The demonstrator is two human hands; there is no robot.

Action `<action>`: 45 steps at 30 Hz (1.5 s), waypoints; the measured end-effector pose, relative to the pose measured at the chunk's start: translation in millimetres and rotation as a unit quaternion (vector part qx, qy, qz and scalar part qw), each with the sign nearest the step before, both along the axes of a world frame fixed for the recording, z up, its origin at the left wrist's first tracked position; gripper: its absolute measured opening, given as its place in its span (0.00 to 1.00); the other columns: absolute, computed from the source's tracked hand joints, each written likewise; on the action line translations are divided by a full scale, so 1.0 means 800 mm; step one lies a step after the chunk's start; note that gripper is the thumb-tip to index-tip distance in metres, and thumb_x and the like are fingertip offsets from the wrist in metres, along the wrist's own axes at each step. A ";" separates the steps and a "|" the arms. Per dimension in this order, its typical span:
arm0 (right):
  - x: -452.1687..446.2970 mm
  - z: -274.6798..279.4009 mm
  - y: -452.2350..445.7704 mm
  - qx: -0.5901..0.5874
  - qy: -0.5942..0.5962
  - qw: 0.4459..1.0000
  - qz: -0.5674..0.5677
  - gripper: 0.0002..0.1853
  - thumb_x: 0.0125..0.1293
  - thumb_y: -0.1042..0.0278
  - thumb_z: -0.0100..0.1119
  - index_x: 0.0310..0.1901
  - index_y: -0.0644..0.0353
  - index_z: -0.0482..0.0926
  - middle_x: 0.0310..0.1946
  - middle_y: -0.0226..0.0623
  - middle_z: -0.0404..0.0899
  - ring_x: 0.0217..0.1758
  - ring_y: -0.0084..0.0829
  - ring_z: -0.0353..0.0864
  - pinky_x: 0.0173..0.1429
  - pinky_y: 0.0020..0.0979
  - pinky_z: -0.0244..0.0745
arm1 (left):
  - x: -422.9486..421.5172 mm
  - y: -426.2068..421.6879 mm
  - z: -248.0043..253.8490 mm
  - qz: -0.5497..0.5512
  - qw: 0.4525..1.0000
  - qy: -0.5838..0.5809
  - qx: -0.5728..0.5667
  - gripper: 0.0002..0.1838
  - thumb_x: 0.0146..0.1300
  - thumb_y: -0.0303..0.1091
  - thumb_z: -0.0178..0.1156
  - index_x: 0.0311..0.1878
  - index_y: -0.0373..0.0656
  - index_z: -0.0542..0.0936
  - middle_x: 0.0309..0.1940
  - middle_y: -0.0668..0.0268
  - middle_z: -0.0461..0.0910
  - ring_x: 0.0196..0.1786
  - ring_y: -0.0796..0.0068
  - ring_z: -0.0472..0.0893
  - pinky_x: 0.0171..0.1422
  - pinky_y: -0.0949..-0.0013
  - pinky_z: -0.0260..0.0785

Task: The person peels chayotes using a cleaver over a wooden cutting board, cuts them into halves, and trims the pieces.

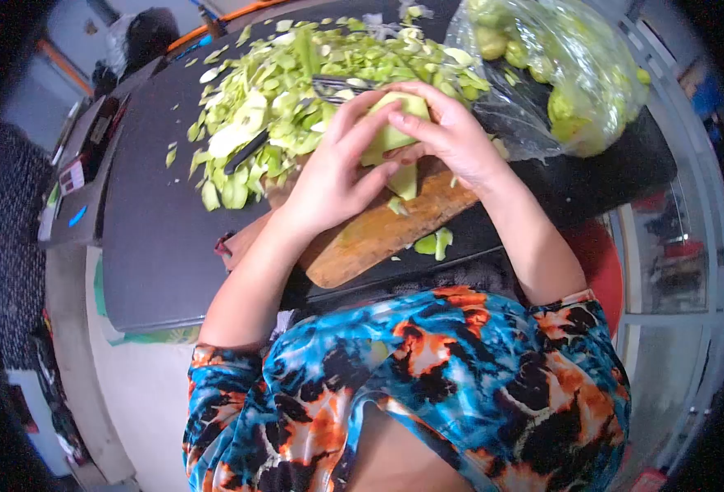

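My left hand (344,168) and my right hand (452,135) are both wrapped round a pale green peeled fruit (409,105), fingers closed on it from either side. A green piece (405,182) shows just below my fingers, over the wooden cutting board (378,238); whether it is joined to the fruit I cannot tell. Behind my left hand lies a big spread of green slices and peelings (272,90). A black-handled tool (247,152) rests among them, its working end hidden. Past my fingers sits a dark slotted tool (341,84), partly covered.
A clear plastic bag (600,90) of whole green fruits stands at the back right of the black table (157,262). Small green scraps (436,243) lie by the board's near edge. Brownish cloth (243,242) pokes out left of the board. A red round seat (604,262) is at right.
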State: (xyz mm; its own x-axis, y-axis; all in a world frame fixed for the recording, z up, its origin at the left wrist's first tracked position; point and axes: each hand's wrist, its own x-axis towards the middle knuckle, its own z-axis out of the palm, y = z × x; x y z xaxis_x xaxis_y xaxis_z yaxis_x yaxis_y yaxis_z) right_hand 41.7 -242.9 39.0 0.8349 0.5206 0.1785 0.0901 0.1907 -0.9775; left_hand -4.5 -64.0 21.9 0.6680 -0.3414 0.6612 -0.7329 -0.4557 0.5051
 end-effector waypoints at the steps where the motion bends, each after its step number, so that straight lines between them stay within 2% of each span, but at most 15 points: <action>1: 0.000 -0.003 -0.007 0.014 0.008 1.000 0.018 0.23 0.65 0.65 0.61 0.59 0.64 0.69 0.48 0.36 0.76 0.46 0.23 0.78 0.38 0.23 0.81 | -0.001 -0.001 0.001 0.000 1.000 -0.004 -0.004 0.35 0.54 0.23 0.62 0.67 0.41 0.64 0.62 0.53 0.66 0.67 0.53 0.65 0.70 0.59 0.58; 3: -0.004 -0.006 -0.014 -0.011 -0.064 0.998 -0.015 0.25 0.64 0.65 0.62 0.60 0.64 0.67 0.47 0.35 0.76 0.46 0.22 0.78 0.42 0.24 0.78 | -0.002 -0.001 -0.001 0.049 0.997 0.035 -0.040 0.34 0.53 0.24 0.65 0.64 0.40 0.66 0.59 0.56 0.69 0.58 0.61 0.72 0.60 0.64 0.68; 6: -0.003 -0.010 -0.013 -0.084 -0.160 0.982 -0.046 0.26 0.66 0.66 0.61 0.62 0.63 0.64 0.47 0.33 0.76 0.48 0.21 0.76 0.49 0.24 0.74 | -0.003 -0.003 0.002 0.067 0.997 0.024 -0.026 0.34 0.50 0.28 0.70 0.61 0.39 0.68 0.54 0.53 0.72 0.56 0.57 0.75 0.57 0.63 0.69; 9: -0.007 -0.019 0.000 -0.166 -0.316 0.926 -0.123 0.29 0.64 0.58 0.62 0.60 0.66 0.65 0.45 0.48 0.80 0.48 0.35 0.80 0.53 0.34 0.74 | -0.003 -0.006 -0.002 0.096 0.994 0.041 -0.024 0.34 0.50 0.29 0.70 0.61 0.39 0.68 0.51 0.54 0.75 0.52 0.59 0.77 0.56 0.63 0.70; 11: 0.005 -0.015 -0.001 -0.100 -0.274 0.950 -0.112 0.28 0.66 0.56 0.58 0.63 0.61 0.64 0.45 0.50 0.79 0.48 0.47 0.81 0.54 0.36 0.74 | -0.004 -0.005 -0.003 0.107 0.990 0.077 -0.049 0.34 0.51 0.30 0.71 0.61 0.38 0.67 0.50 0.54 0.76 0.52 0.60 0.77 0.56 0.64 0.70; 13: 0.030 -0.009 -0.019 -0.171 -0.309 0.916 -0.191 0.27 0.67 0.55 0.56 0.62 0.61 0.65 0.47 0.47 0.79 0.50 0.47 0.80 0.56 0.37 0.72 | 0.007 0.001 -0.012 0.086 0.982 0.116 -0.120 0.34 0.54 0.32 0.70 0.61 0.34 0.66 0.51 0.54 0.76 0.53 0.66 0.77 0.59 0.66 0.69; 15: 0.061 -0.034 -0.044 -0.318 -0.410 0.822 -0.235 0.23 0.66 0.55 0.56 0.57 0.62 0.70 0.51 0.46 0.76 0.56 0.47 0.74 0.59 0.42 0.69 | 0.012 0.009 -0.013 0.069 0.966 0.170 -0.184 0.33 0.55 0.33 0.69 0.61 0.32 0.65 0.51 0.55 0.76 0.54 0.69 0.76 0.60 0.67 0.68; 17: 0.058 -0.034 -0.049 -0.492 -0.290 0.814 -0.107 0.23 0.63 0.60 0.60 0.56 0.64 0.71 0.52 0.44 0.75 0.56 0.40 0.75 0.59 0.39 0.68 | 0.015 0.014 -0.007 0.021 0.946 0.214 -0.243 0.33 0.57 0.32 0.68 0.62 0.33 0.64 0.52 0.58 0.75 0.54 0.71 0.76 0.59 0.70 0.69; 20: 0.040 -0.051 -0.041 -0.535 -0.433 0.701 -0.186 0.22 0.60 0.62 0.61 0.54 0.63 0.73 0.49 0.43 0.75 0.56 0.42 0.73 0.59 0.39 0.66 | 0.025 0.024 -0.015 -0.027 0.929 0.234 -0.287 0.33 0.58 0.30 0.67 0.63 0.37 0.61 0.52 0.60 0.73 0.53 0.73 0.76 0.54 0.71 0.71; 23: 0.048 -0.057 -0.035 -0.529 -0.457 0.687 -0.200 0.21 0.57 0.59 0.63 0.49 0.59 0.74 0.43 0.39 0.76 0.53 0.40 0.74 0.57 0.39 0.67 | 0.015 0.022 -0.007 -0.070 0.886 0.288 -0.357 0.35 0.58 0.29 0.67 0.64 0.43 0.57 0.51 0.61 0.74 0.50 0.74 0.77 0.49 0.71 0.73; 30: 0.061 -0.049 -0.016 -0.517 -0.418 0.729 -0.164 0.19 0.60 0.64 0.61 0.50 0.62 0.74 0.45 0.46 0.79 0.52 0.45 0.77 0.56 0.40 0.70 | 0.019 0.026 -0.013 -0.099 0.868 0.305 -0.379 0.35 0.54 0.30 0.70 0.59 0.46 0.58 0.42 0.64 0.75 0.42 0.77 0.77 0.43 0.73 0.72; 33: 0.074 -0.045 -0.019 -0.436 -0.331 0.831 -0.097 0.18 0.60 0.58 0.59 0.46 0.62 0.75 0.39 0.48 0.80 0.45 0.48 0.79 0.51 0.44 0.73 | 0.012 0.025 -0.004 -0.016 0.905 0.267 -0.332 0.37 0.51 0.33 0.73 0.58 0.45 0.59 0.40 0.65 0.75 0.41 0.78 0.76 0.44 0.73 0.72; 37: 0.071 -0.008 -0.031 -0.401 -0.249 0.862 -0.184 0.21 0.67 0.50 0.52 0.46 0.62 0.76 0.34 0.49 0.80 0.37 0.48 0.80 0.43 0.40 0.74 | 0.021 0.032 -0.012 0.035 0.926 0.213 -0.310 0.37 0.46 0.40 0.76 0.54 0.40 0.65 0.40 0.65 0.77 0.42 0.77 0.77 0.47 0.72 0.72; 41: 0.027 0.010 -0.038 -0.147 -0.268 0.938 -0.162 0.15 0.65 0.58 0.60 0.42 0.63 0.75 0.28 0.40 0.79 0.30 0.31 0.79 0.38 0.29 0.72 | 0.014 0.030 -0.001 0.039 0.918 0.234 -0.317 0.35 0.43 0.42 0.77 0.51 0.37 0.71 0.39 0.64 0.79 0.41 0.77 0.79 0.48 0.72 0.72; 45: -0.038 0.045 -0.038 -0.192 -0.411 0.884 -0.115 0.15 0.58 0.65 0.66 0.41 0.64 0.75 0.29 0.36 0.78 0.30 0.26 0.78 0.37 0.28 0.73 | 0.008 0.031 0.005 0.041 0.919 0.240 -0.309 0.34 0.42 0.40 0.78 0.50 0.36 0.73 0.40 0.64 0.81 0.40 0.78 0.80 0.47 0.73 0.73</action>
State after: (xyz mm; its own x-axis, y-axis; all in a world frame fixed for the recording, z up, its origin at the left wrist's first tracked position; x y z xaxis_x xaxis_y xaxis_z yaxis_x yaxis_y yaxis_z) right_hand 11.6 -273.0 74.7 0.5966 0.5080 0.6213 0.7933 -0.2562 -0.5522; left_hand 1.7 -39.6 25.7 0.9405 0.0642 0.3337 -0.3334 -0.0158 0.9427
